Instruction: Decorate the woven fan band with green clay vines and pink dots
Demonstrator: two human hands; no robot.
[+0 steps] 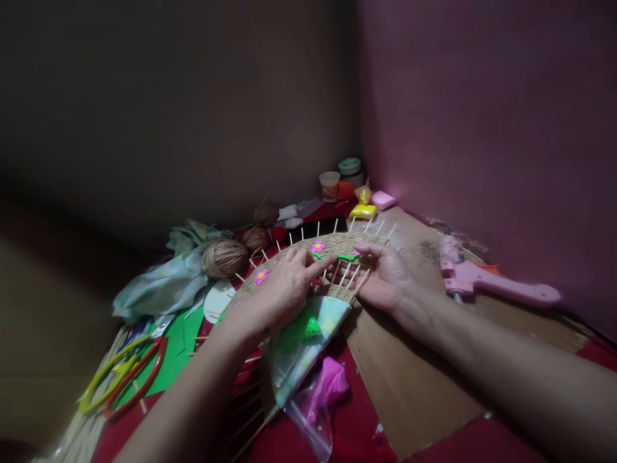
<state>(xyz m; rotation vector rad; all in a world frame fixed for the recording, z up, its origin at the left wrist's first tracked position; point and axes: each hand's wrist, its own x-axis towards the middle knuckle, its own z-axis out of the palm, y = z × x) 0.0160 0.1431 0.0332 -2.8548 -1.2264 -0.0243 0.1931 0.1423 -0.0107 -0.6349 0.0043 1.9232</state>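
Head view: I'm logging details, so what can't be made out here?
In the head view:
Part of the curved tan twine-woven band: hidden by the left hand.
Pale thin sticks' lower ends: cut off by the bottom edge.
Print on the small white cup: too small.

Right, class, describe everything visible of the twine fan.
The twine fan has a tan, woven-looking curved band with thin pale sticks jutting from its outer edge. Pink flowers with yellow centres and a green strand decorate it. Bare sticks cross a gap towards a pale, fabric-like centre. Over a red surface, the right hand holds one end; the left hand touches its front.
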